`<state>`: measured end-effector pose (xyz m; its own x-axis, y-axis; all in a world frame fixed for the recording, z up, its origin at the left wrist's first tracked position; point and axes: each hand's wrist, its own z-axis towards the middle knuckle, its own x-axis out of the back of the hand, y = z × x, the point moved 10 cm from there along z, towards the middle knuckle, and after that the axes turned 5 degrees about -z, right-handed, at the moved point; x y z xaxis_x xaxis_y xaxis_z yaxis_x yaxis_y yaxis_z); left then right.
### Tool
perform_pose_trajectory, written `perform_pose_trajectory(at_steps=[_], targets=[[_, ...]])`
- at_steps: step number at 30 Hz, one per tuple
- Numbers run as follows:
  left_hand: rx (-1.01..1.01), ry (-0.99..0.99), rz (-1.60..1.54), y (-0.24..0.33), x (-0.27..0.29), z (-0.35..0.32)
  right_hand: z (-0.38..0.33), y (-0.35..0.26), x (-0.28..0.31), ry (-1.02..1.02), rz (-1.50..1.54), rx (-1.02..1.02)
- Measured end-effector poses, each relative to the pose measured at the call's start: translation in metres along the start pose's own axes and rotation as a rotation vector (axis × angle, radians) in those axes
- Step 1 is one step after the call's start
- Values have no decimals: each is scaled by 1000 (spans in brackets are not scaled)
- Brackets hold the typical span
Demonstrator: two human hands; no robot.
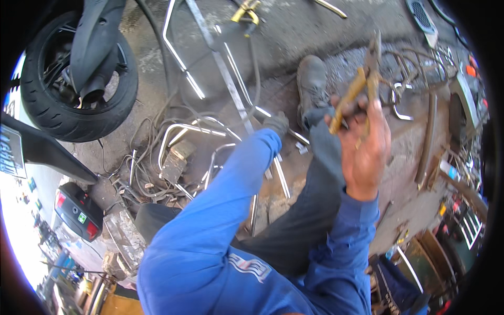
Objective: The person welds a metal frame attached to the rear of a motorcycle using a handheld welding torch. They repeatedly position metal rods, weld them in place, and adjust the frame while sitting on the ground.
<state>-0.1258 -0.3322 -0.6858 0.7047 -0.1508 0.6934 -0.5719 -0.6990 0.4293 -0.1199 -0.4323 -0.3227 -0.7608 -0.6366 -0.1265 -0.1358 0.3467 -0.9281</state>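
Note:
My right hand (pixel 365 142), bare and raised on the right, is wrapped round the yellow handles of a pair of pliers (pixel 371 73). Their dark jaws point up and away from me. Further left and lower, my left hand (pixel 276 124) wears a dark grey glove. It is closed on a thin shiny metal tube (pixel 300 138), though the arm and glove hide part of the grip. A long flat metal bar (pixel 223 65) runs past its left side. Bent shiny tubes (pixel 191 127) lie on the ground around it.
A motorcycle wheel (pixel 79 79) stands at far left, above a black case with red lights (pixel 79 210). Tangled cables (pixel 147 131) surround a wooden block (pixel 178 157). A yellow-handled clamp (pixel 247 13) sits at the far side. My shoe (pixel 312 84) is beyond my left hand; metal scrap (pixel 430 131) lies right.

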Motion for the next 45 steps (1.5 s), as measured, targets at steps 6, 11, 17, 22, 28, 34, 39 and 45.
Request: perform_pose_trajectory(at_steps=[6, 11, 17, 22, 28, 34, 39, 45], targets=[[-300, -97, 276, 8, 10, -31, 9, -1, 10, 20, 74, -18], [-533, 120, 10, -7, 98, -143, 16, 2, 12, 21, 70, -3], [-62, 541, -856, -85, 176, -254, 19, 10, 6, 36, 85, -42], [67, 577, -1412, -86, 206, -362, 17, 17, -23, -9, 103, -67], [-130, 136, -1321, -32, 251, -478, 16, 23, -56, -61, 118, -101], [-486, 474, -926, -22, 321, -478, 24, 35, -64, -132, 107, -104], [-529, 771, -474, -53, 365, -331, 32, 33, -70, -165, 101, -46], [-10, 1091, -362, -191, 397, -134, 17, 20, -69, -169, 93, -71]])
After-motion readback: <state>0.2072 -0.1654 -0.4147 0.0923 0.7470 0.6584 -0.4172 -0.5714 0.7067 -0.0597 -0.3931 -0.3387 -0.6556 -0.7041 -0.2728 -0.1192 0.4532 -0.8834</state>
